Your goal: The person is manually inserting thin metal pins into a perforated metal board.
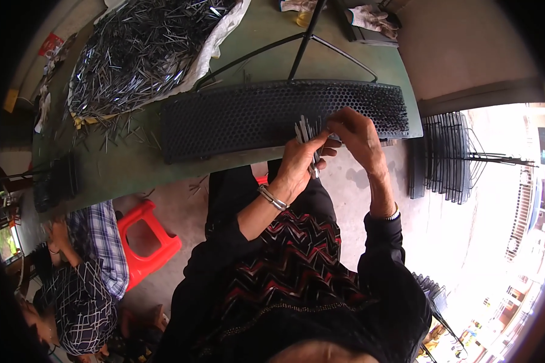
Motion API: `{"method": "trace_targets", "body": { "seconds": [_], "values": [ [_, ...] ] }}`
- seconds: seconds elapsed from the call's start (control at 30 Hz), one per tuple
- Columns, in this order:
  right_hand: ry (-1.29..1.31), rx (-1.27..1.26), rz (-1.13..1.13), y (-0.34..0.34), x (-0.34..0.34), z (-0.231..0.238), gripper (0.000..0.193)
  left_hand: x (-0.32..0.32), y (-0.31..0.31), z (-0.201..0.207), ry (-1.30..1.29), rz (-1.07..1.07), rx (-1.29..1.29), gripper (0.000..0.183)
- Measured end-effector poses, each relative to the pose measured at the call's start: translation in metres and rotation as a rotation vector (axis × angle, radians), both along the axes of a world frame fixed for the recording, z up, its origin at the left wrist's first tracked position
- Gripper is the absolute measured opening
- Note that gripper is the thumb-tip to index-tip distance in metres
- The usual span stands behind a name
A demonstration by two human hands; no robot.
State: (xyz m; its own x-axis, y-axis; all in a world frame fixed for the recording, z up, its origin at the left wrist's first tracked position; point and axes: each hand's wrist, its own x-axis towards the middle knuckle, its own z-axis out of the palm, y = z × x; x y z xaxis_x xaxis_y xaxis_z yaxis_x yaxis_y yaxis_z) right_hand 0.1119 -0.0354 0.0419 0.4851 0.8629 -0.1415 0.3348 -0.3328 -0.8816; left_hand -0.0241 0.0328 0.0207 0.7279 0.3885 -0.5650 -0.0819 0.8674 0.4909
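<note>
My left hand [300,160] is wrapped round a bundle of thin metal strips [306,128], their ends fanning out above the thumb. Close against it, my right hand [356,134] has its fingertips pinched beside the bundle; whatever lies between them is too small to make out. Both hands are at the near edge of a long black perforated panel [242,118], which rests on the green table. Its right end bristles with dark pieces set in the holes. A black metal frame [303,51] stands up behind the panel.
A white sack [215,36] heaped with loose dark strips covers the table's far left. Gloves [372,21] lie at the far right. Stacked black racks [448,157] stand right of the table. A red stool [151,254] and another person [82,302] are at the left.
</note>
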Motion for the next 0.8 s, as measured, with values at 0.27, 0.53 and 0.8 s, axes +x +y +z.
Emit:
{"method": "trace_targets", "body": {
  "seconds": [0.27, 0.53, 0.8],
  "values": [
    [-0.588, 0.317, -0.503, 0.024, 0.031, -0.013, 0.008, -0.001, 0.001, -0.013, -0.069, -0.084, 0.023, 0.025],
    [-0.707, 0.35, -0.474, 0.037, 0.046, -0.038, 0.008, -0.001, 0.003, -0.015, -0.093, -0.096, 0.032, 0.026],
    [-0.586, 0.346, -0.485, 0.035, 0.04, -0.031, 0.01, -0.002, -0.002, -0.012, -0.049, -0.081, 0.044, 0.021]
  ]
}}
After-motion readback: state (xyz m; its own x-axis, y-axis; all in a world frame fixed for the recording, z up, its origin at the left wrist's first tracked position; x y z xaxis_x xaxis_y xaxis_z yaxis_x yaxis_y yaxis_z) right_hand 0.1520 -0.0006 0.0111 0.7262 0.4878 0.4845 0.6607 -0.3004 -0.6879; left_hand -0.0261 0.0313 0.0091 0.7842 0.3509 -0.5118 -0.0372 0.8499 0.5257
